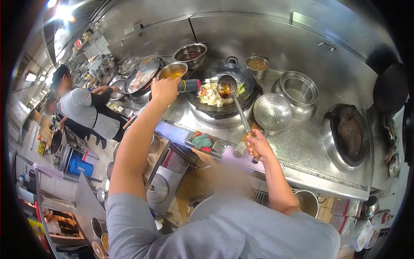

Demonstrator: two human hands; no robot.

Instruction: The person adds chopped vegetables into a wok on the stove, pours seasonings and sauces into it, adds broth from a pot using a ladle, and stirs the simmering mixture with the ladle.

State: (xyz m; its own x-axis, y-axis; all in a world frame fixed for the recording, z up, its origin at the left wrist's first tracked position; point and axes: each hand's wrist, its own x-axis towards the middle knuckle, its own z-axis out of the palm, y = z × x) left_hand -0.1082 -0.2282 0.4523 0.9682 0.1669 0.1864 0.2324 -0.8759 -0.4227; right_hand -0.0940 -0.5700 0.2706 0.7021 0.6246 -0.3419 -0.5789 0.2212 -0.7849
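My left hand (164,90) is closed around a dark bottle (188,85) with a reddish end, tipped on its side toward the ladle. In my right hand (258,145), a long-handled ladle (241,113) is gripped by its wooden handle. Its bowl hangs over the wok (252,100) and holds some brown liquid. Whether liquid is leaving the bottle, I cannot tell. Chopped pale and green vegetables (211,96) lie in the wok beneath the ladle. A perforated strainer (272,111) rests to the right of the wok.
Behind stand a pot of broth (257,64) and a bowl of dark liquid (189,52). A steel pot (298,88) and another wok (348,134) are to the right. Cloths (202,141) lie by the front edge. A co-worker (88,108) stands at the left.
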